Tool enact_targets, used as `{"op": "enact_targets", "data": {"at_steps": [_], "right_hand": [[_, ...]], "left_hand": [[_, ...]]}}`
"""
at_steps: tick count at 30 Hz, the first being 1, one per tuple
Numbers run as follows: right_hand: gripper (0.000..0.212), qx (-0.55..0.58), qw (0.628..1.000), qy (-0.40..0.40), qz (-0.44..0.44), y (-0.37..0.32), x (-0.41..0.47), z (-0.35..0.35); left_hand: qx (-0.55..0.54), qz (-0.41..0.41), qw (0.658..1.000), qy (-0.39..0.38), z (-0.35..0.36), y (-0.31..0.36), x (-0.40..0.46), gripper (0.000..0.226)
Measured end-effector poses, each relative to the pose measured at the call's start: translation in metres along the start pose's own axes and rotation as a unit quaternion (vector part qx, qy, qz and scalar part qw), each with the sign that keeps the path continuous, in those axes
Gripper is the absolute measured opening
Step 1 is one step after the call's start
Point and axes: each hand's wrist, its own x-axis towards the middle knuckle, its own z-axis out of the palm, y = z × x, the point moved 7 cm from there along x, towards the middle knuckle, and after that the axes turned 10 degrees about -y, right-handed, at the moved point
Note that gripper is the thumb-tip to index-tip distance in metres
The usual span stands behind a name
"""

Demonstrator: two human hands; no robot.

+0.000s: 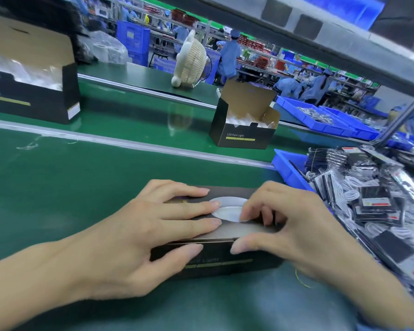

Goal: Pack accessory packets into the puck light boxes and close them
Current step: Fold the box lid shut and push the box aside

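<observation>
Surface (65,187): a green work surface fills the lower half of the view, with a green conveyor belt (129,120) running across behind it, from 9 o'clock to 3 o'clock.
Large open box (34,91): a black carton at 10 o'clock on the belt, lid flap up, clear plastic showing inside.
Packet bin (289,168): a blue bin at 3 o'clock, just beside the hands, heaped with accessory packets (373,204), clear bags of black parts and white cable.
Open puck light box (244,132): at 1 o'clock on the belt, well apart from the hands, lid flaps upright, white contents visible, "LED Puck Light" printed on its front.
Fan (190,60): a cream desk fan at 12 o'clock, beyond the belt.
Near puck light box (215,261): a black box at the centre, lying on the surface under both hands, its lid down; a white round light is pictured on top.
Left hand (139,237): fingers (189,209) straight and slightly spread, lying flat on the lid, thumb against the front face.
Right hand (296,225): fingers (251,209) curled, tips pressing down on the lid's right part, thumb touching the front edge; whether it pinches a flap cannot be told.
</observation>
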Motion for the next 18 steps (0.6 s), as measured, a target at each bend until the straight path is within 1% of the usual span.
{"op": "enact_targets", "data": {"at_steps": [1,2,3,4,5,6,7,8,10,13,15,16,18], "right_hand": [[0.046,-0.035,0.999,-0.024,0.008,0.006,0.012,0.003],[0.046,-0.071,0.997,-0.026,0.015,0.015,0.029,0.003],[0.04,-0.124,0.992,0.004,0.026,0.021,0.05,0.002],[0.028,-0.181,0.982,0.038,0.041,0.026,0.072,0.001],[0.015,-0.239,0.967,0.059,0.074,0.035,0.094,0.004],[0.01,-0.268,0.954,0.061,0.122,0.051,0.117,0.008],[0.015,-0.256,0.952,0.051,0.162,0.071,0.138,0.01],[0.02,-0.233,0.952,0.032,0.197,0.09,0.156,0.008],[0.023,-0.206,0.947,0.02,0.245,0.125,0.179,-0.002],[0.029,-0.213,0.941,0.06,0.254,0.161,0.205,-0.03],[0.042,-0.215,0.945,0.058,0.241,0.177,0.23,-0.042],[0.051,-0.212,0.946,0.04,0.242,0.184,0.24,-0.043],[0.075,-0.166,0.953,0.013,0.253,0.2,0.252,-0.037]], "left_hand": [[-0.004,-0.011,1.0,-0.002,0.003,-0.009,-0.002,0.045],[0.02,-0.032,0.999,0.001,0.002,-0.021,0.0,0.035],[0.067,-0.071,0.995,0.016,0.0,-0.037,0.001,0.029],[0.109,-0.13,0.985,0.041,-0.004,-0.057,0.0,0.027],[0.134,-0.209,0.967,0.056,-0.008,-0.082,-0.003,0.037],[0.136,-0.283,0.948,0.051,-0.01,-0.104,-0.009,0.055],[0.122,-0.333,0.934,0.038,-0.009,-0.12,-0.018,0.067],[0.109,-0.356,0.928,0.024,-0.007,-0.129,-0.028,0.069],[0.101,-0.354,0.93,-0.003,0.002,-0.131,-0.04,0.055],[0.063,-0.332,0.939,-0.06,0.019,-0.125,-0.037,0.03],[0.042,-0.311,0.946,-0.081,0.029,-0.129,-0.034,0.029],[0.026,-0.315,0.945,-0.088,0.031,-0.133,-0.034,0.031],[0.004,-0.321,0.943,-0.088,0.034,-0.14,-0.035,0.032]]}}
